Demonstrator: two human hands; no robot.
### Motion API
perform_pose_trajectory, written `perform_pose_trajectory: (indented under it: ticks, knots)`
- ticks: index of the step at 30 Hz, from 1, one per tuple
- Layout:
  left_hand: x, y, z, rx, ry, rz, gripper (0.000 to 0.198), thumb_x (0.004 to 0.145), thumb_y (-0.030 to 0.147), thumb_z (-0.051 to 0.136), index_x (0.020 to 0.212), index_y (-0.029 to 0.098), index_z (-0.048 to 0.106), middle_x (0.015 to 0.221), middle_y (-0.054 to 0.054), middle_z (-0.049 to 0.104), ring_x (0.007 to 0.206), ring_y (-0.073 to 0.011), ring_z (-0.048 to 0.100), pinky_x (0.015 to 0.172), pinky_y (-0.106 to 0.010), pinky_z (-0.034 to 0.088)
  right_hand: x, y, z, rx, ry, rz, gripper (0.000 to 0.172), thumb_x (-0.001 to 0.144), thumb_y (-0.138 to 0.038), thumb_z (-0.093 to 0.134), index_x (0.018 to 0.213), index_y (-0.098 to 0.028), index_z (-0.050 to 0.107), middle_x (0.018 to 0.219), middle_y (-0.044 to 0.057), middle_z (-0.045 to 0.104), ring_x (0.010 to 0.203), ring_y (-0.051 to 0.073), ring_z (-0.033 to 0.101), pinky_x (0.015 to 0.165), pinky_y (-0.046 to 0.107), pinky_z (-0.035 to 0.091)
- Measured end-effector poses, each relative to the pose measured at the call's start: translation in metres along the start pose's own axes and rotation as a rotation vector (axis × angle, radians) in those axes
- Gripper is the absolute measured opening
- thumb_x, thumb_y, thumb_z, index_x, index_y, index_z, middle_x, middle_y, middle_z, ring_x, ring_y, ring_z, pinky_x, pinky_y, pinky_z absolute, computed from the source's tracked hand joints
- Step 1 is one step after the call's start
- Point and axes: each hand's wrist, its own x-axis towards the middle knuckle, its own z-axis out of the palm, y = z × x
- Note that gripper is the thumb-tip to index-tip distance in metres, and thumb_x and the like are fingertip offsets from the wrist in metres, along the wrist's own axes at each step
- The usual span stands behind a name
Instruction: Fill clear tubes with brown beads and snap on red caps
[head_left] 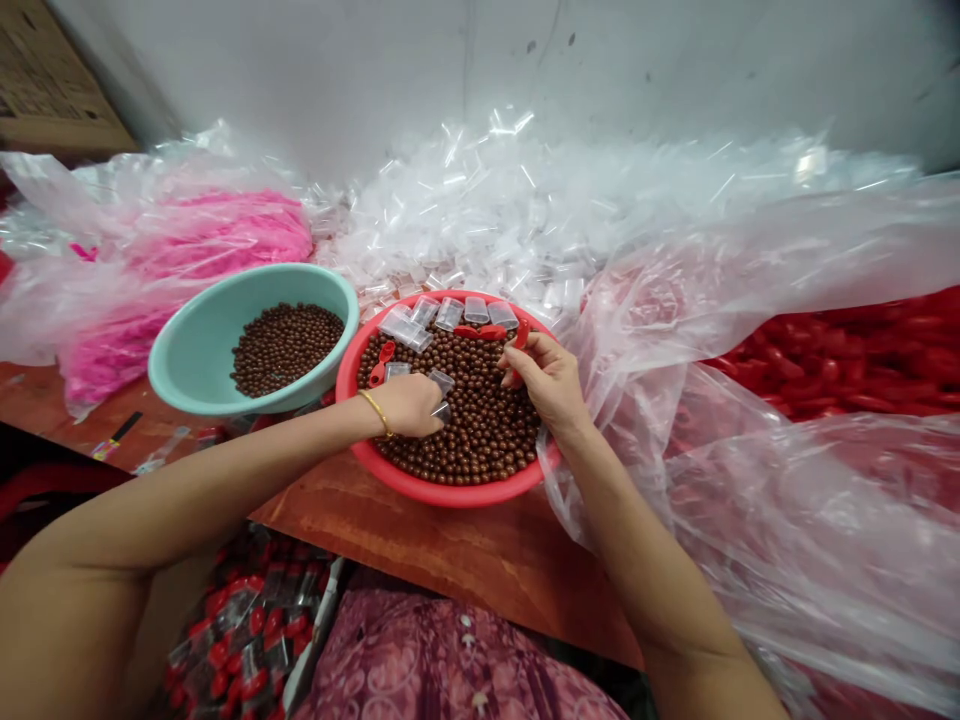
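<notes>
A red bowl [442, 490] full of small brown balls sits on the wooden table in front of me. Several clear plastic tubes [409, 328] and red caps [385, 353] lie on the balls at its far side. My left hand [409, 405], with a gold bracelet on the wrist, is closed round a clear tube [442, 411] whose mouth dips into the balls. My right hand [551, 378] rests over the bowl's right side, fingers curled on a red cap [519, 335].
A teal bowl [196, 360] with more brown balls stands to the left. A heap of clear tubes [510, 215] fills the back. Bags of pink caps [202, 240] and red caps [847, 360] lie left and right. Filled tubes [247, 625] sit below the table edge.
</notes>
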Motion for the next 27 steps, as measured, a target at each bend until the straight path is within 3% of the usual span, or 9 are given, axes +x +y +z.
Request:
perform_pose_trajectory:
  ticks: [7,13,17,21,24,27]
  knots:
    - [0.037,0.013,0.021,-0.357,0.249,-0.149,0.018,0.074,0.022,0.048,0.077,0.013,0.063,0.080,-0.010,0.067,0.080,-0.0223,0.063,0.071,-0.030,0.048,0.001,0.004,0.003,-0.064,0.004,-0.037,0.022,0.071,-0.040,0.061,0.076,-0.019,0.054,0.064,-0.004,0.058,0.049,0.007,0.051,0.049,0.022,0.047]
    - [0.036,0.006,0.034,-0.648,0.263,-0.077,0.021,0.071,0.012,0.050,0.089,0.013,0.061,0.070,0.001,0.064,0.057,-0.0093,0.057,0.055,-0.019,0.047,0.000,0.005,0.002,-0.028,-0.197,0.017,0.031,0.071,-0.048,0.062,0.076,-0.018,0.053,0.066,-0.003,0.060,0.051,0.009,0.057,0.053,0.024,0.048]
    - [0.023,0.000,0.037,-1.158,0.257,0.020,0.031,0.071,0.014,0.056,0.101,0.011,0.058,0.079,0.001,0.064,0.057,-0.0066,0.054,0.050,-0.017,0.045,-0.002,0.002,0.001,-0.035,-0.175,-0.043,0.029,0.073,-0.047,0.061,0.078,-0.019,0.054,0.066,-0.003,0.061,0.050,0.009,0.055,0.054,0.024,0.047]
    - [0.005,-0.004,0.035,-1.408,0.294,0.092,0.030,0.071,0.012,0.059,0.101,0.010,0.057,0.088,-0.003,0.066,0.073,-0.0098,0.059,0.063,-0.021,0.048,-0.003,0.000,0.001,-0.063,-0.089,-0.063,0.025,0.076,-0.044,0.059,0.079,-0.019,0.055,0.067,-0.003,0.060,0.048,0.008,0.052,0.052,0.023,0.044]
    - [-0.004,-0.003,0.035,-1.496,0.324,0.181,0.029,0.069,0.005,0.059,0.098,0.010,0.056,0.096,-0.005,0.066,0.089,-0.0122,0.061,0.083,-0.026,0.047,-0.003,0.001,0.001,-0.085,-0.095,-0.049,0.024,0.076,-0.043,0.058,0.080,-0.020,0.054,0.065,-0.004,0.058,0.044,0.007,0.047,0.046,0.022,0.039]
    - [-0.009,-0.001,0.038,-1.517,0.353,0.207,0.027,0.070,0.003,0.058,0.096,0.010,0.056,0.098,-0.005,0.065,0.091,-0.0119,0.060,0.087,-0.026,0.045,-0.004,0.005,0.001,-0.137,-0.088,-0.072,0.022,0.076,-0.041,0.057,0.078,-0.020,0.053,0.061,-0.005,0.053,0.042,0.006,0.041,0.042,0.021,0.034]
